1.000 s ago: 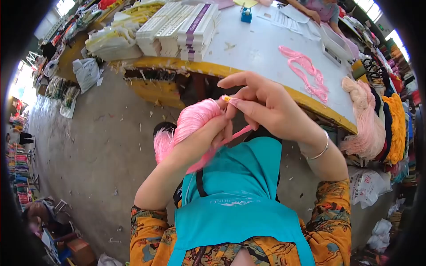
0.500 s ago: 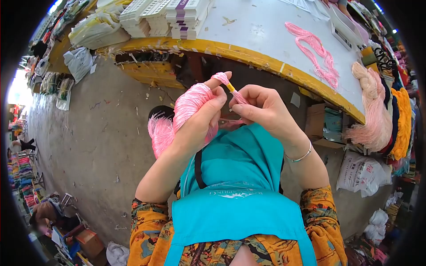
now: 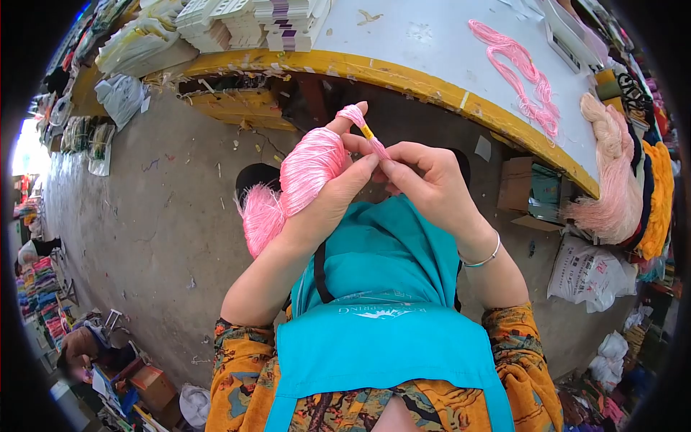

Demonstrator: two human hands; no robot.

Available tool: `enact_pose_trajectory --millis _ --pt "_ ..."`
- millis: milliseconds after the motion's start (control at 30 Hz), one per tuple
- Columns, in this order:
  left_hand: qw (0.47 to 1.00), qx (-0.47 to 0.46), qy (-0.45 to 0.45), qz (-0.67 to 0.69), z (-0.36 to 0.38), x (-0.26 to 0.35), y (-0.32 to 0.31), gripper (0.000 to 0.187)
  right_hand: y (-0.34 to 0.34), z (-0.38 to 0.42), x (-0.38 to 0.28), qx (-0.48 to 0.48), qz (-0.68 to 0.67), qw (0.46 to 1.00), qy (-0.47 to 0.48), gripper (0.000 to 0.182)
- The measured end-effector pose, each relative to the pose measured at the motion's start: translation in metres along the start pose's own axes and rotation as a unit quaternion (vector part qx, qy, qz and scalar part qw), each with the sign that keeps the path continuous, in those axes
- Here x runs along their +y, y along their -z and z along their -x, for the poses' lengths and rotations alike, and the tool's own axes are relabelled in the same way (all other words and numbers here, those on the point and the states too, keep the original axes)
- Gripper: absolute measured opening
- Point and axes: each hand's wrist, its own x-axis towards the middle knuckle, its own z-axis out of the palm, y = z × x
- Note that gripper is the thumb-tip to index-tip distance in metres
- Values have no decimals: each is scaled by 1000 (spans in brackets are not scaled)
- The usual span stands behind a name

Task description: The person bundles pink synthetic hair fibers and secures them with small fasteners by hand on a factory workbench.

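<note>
My left hand is closed and carries a thick bundle of glossy pink thread, whose frayed end hangs past the wrist. A small pink skein of embroidery thread loops over the raised left index finger. Round that skein sits a yellow paper band. Below the band, my right hand pinches the skein's lower strands between thumb and forefinger. The left thumb tip meets the right fingertips there. Some of the left fingers are hidden behind the thread and the right hand.
Ahead is a white table with a yellow edge. On it lie a loose pink skein, stacks of white cards and a white device. Peach and orange yarn hanks hang at the right. A person is at lower left.
My left thumb has come over to the skein below the yellow band, and both hands' fingertips now meet there. The view has shifted slightly.
</note>
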Motion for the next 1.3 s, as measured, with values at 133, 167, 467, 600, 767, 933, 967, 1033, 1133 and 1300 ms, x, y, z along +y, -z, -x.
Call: enact_pose_trajectory --millis 133,167,467,600,767,933,967,1033,1133,1300 --pt "997 -6 -18 -78 -4 -6 7 60 3 -3 7 19 -35 999 -16 15" --pt "997 -7 -16 -79 -4 -4 6 60 3 -5 6 34 -60 997 -17 15" --pt "992 2 108 62 -6 11 -4 46 3 -10 5 -21 -182 981 -65 12" --pt "989 -22 131 70 -7 4 2 40 8 -10 10 15 -214 976 -40 8" --pt "983 -62 149 85 -8 -4 12 36 5 -8 6 47 -189 980 -35 11" --pt "989 -35 -29 -138 -10 -7 7 20 6 -7 8 35 -129 991 -3 10" --pt "989 -36 -29 -138 -11 -11 8 20 5 -6 8 37 -112 993 1 9" --pt "958 0 -172 -231 -13 -17 9 10 4 -6 5 74 1 995 61 7" --pt "962 18 -153 -224 -13 -18 8 9 6 -6 1 103 98 984 106 7" --pt "976 -78 189 72 -9 3 14 12 10 -7 1 48 -141 989 -25 10"
